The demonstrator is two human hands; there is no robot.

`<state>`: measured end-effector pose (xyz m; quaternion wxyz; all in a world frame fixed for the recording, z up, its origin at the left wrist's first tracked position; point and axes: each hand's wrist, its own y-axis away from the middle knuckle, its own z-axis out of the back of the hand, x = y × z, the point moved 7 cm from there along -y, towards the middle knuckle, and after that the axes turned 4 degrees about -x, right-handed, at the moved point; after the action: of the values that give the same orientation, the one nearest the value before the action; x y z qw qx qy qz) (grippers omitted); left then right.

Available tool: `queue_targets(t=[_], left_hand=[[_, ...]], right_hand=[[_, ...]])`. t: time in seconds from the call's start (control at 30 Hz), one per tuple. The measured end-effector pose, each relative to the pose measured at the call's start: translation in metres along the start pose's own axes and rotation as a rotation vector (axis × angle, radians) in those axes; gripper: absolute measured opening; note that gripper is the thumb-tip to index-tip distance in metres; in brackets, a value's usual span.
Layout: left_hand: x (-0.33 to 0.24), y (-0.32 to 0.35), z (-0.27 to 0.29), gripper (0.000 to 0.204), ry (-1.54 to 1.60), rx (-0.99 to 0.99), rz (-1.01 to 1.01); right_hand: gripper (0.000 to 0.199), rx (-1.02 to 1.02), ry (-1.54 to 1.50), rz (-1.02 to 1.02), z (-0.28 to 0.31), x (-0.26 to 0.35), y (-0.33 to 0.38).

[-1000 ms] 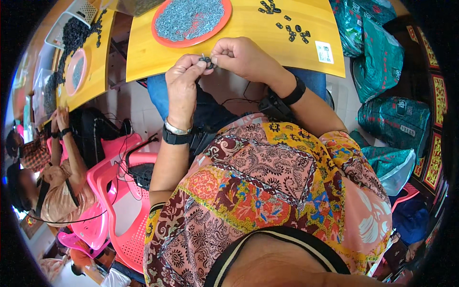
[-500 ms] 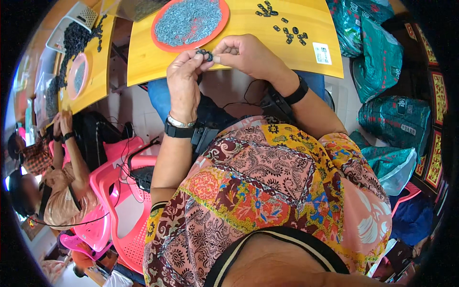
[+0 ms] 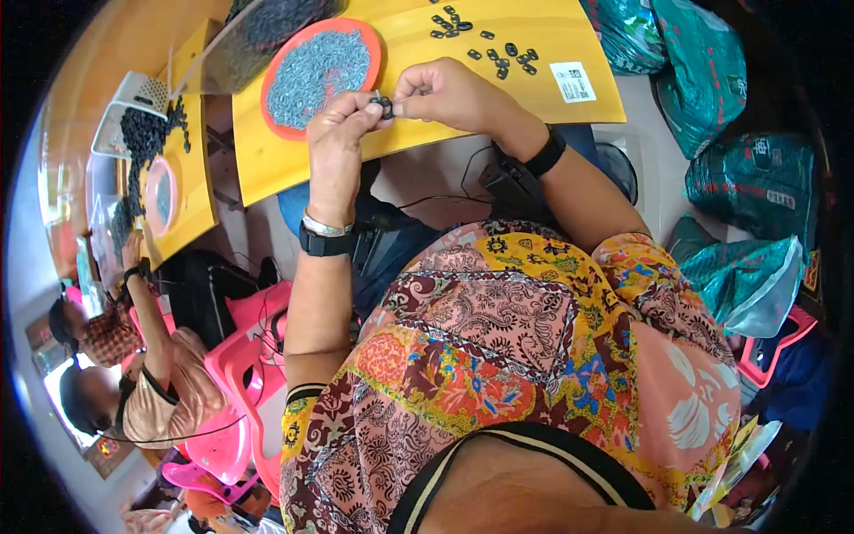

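Note:
My left hand (image 3: 340, 138) is closed, thumb and fingers pinching a small black plastic piece (image 3: 383, 107) with rounded holes, just over the near edge of the table. A tiny light-coloured bit sticks up from the piece. My right hand (image 3: 449, 96) is also closed, its thumb and fingertips pressed together at the piece's right end. What lies between those fingertips is too small to make out. Behind my left hand, a red round tray (image 3: 374, 55) holds a heap of small silvery metal screws (image 3: 320, 71).
Loose black pieces (image 3: 503, 62) lie on the yellow table (image 3: 427, 147), left of a white label (image 3: 572, 82). A clear bin (image 3: 267, 44) of black parts stands far left. Green bags (image 3: 752, 182) sit at right. At left, a co-worker (image 3: 165, 383) sits by another table (image 3: 191, 209).
The view has shifted, so the table and tray appear further left. Both hands stay together at the black piece. The co-worker's arm has moved at the other table.

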<state>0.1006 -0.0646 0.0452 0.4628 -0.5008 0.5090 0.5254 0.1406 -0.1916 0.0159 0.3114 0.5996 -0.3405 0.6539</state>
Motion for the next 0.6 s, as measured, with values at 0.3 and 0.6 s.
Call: queue_targets(t=[0.3, 0.6], left_hand=[[-0.002, -0.018, 0.005, 0.012, 0.105, 0.021, 0.074], [0.003, -0.023, 0.009, 0.006, 0.604, 0.138, 0.111]], right_hand=[[0.012, -0.035, -0.141, -0.056, 0.009, 0.0, -0.004], [0.02, -0.4, 0.495, -0.03, 0.049, 0.006, 0.001]])
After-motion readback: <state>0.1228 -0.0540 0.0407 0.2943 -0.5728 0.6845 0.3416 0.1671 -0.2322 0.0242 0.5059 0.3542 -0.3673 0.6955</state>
